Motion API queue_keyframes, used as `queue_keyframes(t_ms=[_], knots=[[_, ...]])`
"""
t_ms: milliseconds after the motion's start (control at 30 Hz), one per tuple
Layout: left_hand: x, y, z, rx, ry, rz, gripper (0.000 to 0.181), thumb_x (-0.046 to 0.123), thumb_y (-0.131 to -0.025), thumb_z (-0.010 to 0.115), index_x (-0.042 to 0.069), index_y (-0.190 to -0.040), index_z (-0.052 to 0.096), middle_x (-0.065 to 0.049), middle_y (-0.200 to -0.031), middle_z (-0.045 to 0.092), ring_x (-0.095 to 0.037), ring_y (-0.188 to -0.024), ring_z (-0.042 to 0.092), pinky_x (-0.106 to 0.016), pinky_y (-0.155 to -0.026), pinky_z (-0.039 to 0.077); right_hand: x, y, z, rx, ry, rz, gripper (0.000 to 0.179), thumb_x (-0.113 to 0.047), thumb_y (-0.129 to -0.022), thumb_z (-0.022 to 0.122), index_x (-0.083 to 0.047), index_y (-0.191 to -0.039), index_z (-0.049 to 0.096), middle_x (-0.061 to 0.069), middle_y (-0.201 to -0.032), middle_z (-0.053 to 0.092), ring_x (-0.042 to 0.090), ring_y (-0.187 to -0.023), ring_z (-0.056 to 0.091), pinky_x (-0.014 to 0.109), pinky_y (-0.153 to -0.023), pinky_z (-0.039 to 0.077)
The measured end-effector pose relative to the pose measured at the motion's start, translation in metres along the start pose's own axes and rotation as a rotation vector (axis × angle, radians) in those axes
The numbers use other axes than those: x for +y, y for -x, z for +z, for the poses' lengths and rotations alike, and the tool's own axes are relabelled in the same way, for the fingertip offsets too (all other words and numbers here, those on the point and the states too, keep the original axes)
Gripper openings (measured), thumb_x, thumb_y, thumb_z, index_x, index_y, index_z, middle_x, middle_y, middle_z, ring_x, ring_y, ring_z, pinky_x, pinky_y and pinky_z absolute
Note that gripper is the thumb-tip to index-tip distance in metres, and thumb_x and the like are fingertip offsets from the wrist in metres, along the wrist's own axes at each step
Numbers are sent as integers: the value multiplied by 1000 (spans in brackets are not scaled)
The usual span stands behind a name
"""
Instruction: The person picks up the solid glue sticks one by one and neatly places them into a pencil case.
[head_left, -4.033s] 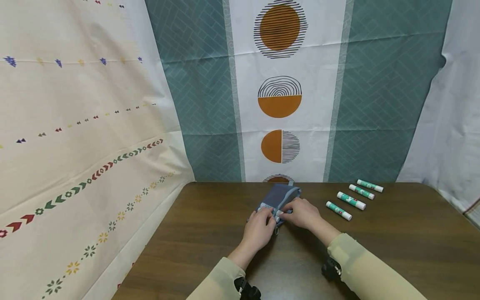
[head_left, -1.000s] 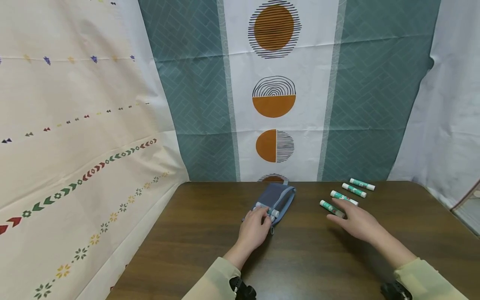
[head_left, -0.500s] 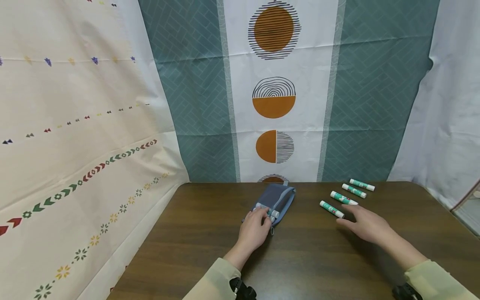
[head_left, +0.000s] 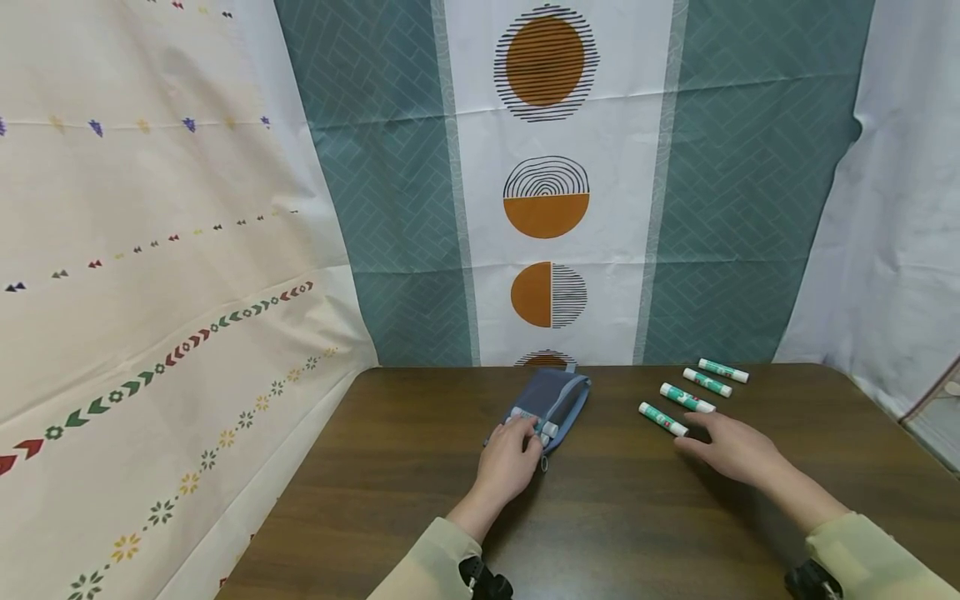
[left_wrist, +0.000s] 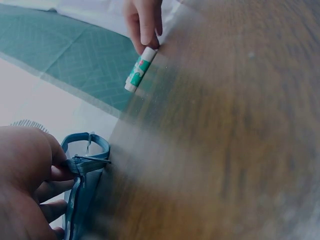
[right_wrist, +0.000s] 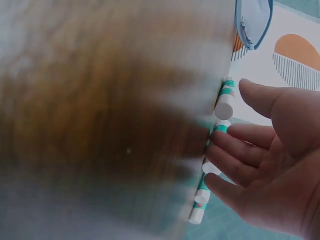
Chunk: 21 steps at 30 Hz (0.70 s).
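Observation:
My left hand (head_left: 508,460) grips the near end of a blue-grey zipper pouch (head_left: 553,388). White-ended sticks (head_left: 550,428) show at the pouch's opening. In the left wrist view, the fingers are curled at the pouch's zipped edge (left_wrist: 82,164). Over on the right, my right hand (head_left: 731,450) is spread and holds nothing. Its fingertips lie right by the near ends of two green-and-white glue sticks, the nearest one (head_left: 663,419) and the one behind it (head_left: 687,397). From the right wrist view, thumb and fingers stand apart beside the glue stick row (right_wrist: 225,104).
Two more glue sticks, one (head_left: 708,382) just behind and one (head_left: 723,371) farthest back, lie near the table's rear edge. The brown wooden table (head_left: 420,475) meets a hanging patterned cloth (head_left: 408,325) at the back. A small zipper-pull ring (head_left: 544,463) sticks out from the pouch.
Since four seconds ago, my right hand has left a white-ended stick at the pouch and moved right to the glue sticks. It drew back slightly, then stayed nearly still. Left hand stays on the pouch.

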<state>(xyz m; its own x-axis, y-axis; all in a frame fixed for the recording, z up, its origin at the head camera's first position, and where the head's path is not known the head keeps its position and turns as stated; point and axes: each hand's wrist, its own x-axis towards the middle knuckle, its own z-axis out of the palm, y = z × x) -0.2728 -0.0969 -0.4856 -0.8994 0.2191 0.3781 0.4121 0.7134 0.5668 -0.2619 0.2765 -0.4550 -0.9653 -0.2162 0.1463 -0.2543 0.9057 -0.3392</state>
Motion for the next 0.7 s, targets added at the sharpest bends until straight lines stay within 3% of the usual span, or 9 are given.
queue_keyframes(t_ms=[700], knots=[[-1,2,-1,-6,18,-18,16,11,-104,61,14,-90,69,-10,-139,75,-36,-147,57,-59,-127,37,-1,-6,5,1,67,5,52,-33,-100,79,9,-129,73,38,-137,62,60,-125,61,71,-90,56]])
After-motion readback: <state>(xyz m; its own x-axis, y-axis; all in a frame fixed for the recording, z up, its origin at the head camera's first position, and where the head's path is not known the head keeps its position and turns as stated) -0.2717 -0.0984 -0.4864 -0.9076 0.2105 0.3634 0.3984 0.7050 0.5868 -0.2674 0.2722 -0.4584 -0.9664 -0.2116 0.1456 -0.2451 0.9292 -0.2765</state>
